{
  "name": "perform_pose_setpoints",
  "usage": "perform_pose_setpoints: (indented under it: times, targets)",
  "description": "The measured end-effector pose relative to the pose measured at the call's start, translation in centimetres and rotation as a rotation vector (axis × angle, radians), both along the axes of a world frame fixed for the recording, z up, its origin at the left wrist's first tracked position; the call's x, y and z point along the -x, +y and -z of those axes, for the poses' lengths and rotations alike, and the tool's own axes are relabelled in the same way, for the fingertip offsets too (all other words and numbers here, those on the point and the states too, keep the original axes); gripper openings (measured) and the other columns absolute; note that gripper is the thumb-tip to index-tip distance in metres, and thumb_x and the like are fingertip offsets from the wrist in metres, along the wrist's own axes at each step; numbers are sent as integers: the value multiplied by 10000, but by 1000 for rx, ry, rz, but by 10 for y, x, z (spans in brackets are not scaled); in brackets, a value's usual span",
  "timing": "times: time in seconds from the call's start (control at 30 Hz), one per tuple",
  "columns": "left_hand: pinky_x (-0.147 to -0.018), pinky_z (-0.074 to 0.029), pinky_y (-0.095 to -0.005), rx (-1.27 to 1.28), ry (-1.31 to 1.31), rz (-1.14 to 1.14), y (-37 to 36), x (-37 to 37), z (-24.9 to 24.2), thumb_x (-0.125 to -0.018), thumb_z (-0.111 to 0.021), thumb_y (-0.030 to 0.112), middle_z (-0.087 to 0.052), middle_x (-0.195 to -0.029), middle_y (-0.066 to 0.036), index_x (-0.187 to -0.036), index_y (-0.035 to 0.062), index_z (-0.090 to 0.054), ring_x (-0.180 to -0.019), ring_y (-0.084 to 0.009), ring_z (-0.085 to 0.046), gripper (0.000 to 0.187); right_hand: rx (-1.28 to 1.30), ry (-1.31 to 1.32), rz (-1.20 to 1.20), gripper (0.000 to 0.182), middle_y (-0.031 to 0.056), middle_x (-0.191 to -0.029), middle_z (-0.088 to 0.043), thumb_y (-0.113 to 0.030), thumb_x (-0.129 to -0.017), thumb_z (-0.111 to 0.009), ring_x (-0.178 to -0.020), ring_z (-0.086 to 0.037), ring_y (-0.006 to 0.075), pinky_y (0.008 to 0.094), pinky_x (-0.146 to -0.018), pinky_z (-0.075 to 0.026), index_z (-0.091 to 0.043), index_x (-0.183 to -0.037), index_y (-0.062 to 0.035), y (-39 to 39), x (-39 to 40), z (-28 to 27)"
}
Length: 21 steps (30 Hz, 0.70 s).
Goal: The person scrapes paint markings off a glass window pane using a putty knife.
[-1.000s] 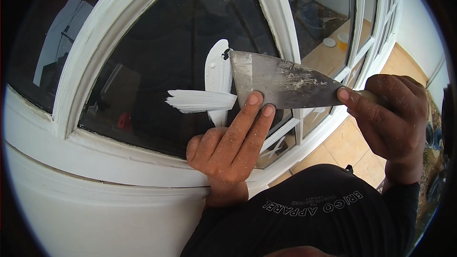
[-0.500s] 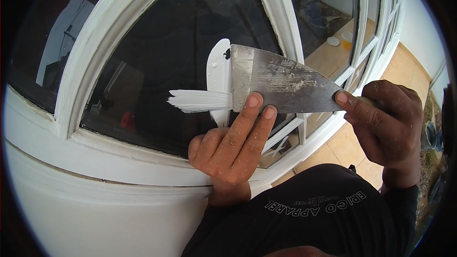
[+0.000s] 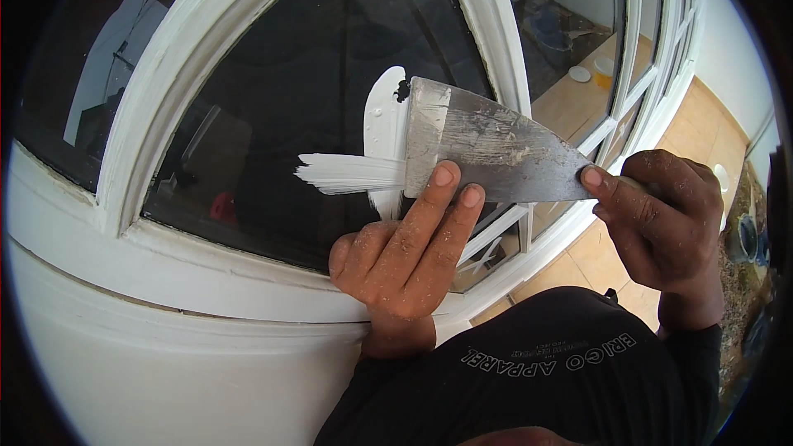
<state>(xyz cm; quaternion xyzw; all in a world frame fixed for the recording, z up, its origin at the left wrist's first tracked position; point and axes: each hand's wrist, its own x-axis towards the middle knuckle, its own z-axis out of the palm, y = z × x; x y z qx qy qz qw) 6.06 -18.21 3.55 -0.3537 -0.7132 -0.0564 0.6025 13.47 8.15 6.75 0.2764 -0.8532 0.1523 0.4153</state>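
My right hand (image 3: pixel 665 219) is wrapped round the handle end of a wide metal scraper (image 3: pixel 496 144), a finger on the narrow part of its blade. Two outstretched fingertips of my left hand (image 3: pixel 405 252) press on the lower edge of the blade, while its other fingers are curled. The blade's broad edge lies against white paste (image 3: pixel 385 124) on a dark glass pane (image 3: pixel 273 99). One strip of paste runs up the pane, and a brushed-looking strip crosses it to the left. Dried white residue marks the blade.
A white window frame (image 3: pixel 223 268) curves round the pane, with more framed panes (image 3: pixel 562 0) at the right. A yellow container (image 3: pixel 604 73) and a white disc (image 3: pixel 580 74) show through the glass. Tan tiles (image 3: pixel 578 264) lie below right.
The scraper has shifted slightly right, baring a little more paste along its edge. Both hands keep their hold, and a white round object has come into view beside my right hand.
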Motion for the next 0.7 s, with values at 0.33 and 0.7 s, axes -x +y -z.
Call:
perform_pose_setpoints:
  times: [0.33,0.7]
  targets:
    - [-489,-241,-195,-33,61,6,2,7,3,-867,-735,146,-772,-1112,91,-1045,278,-801,-524,-39,-392,231,1,-19,-16,479,78,-740,-595,-63,-741,-789,-564,-577,170,299,-495,-453,-732,-1215,-103,2,3,0]
    - [-495,-237,-201,-17,53,-15,0,3,2,-866,-737,138,-772,-1112,87,-1057,280,-797,-522,-41,-388,245,-37,18,-8,458,74,-734,-595,-65,-750,-784,-557,-576,166,299,-488,-442,-735,-1204,-92,3,2,-3]
